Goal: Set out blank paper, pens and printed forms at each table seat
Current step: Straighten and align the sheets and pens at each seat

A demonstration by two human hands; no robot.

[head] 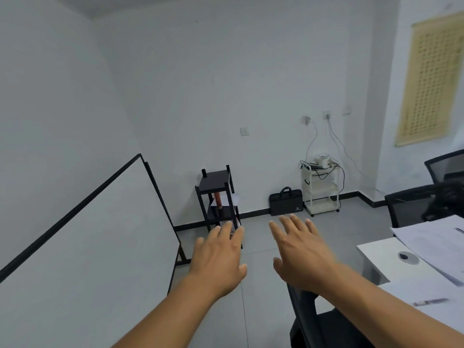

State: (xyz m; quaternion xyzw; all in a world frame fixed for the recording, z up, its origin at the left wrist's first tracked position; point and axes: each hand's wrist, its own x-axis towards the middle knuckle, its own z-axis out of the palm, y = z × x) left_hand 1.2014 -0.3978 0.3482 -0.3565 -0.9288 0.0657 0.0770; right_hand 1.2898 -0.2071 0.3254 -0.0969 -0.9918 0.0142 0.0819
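My left hand (221, 257) and right hand (301, 252) reach out flat and empty toward the small black three-tier shelf (218, 197), where white paper sheets (232, 200) lie on its middle tier. I should slide them off level, probably both-handed.

Whiteboard (82, 237) at lower left of the frame, shelf unit (218, 197) at centre against the far wall, bag (286, 202) on the floor to its right, cart (321, 187) right of the bag, table (376, 249) with papers (437, 244) at lower right, chair (406, 204) behind the table, wall scroll (431, 79) at upper right, left hand (221, 259) and right hand (301, 252) side by side at lower centre.
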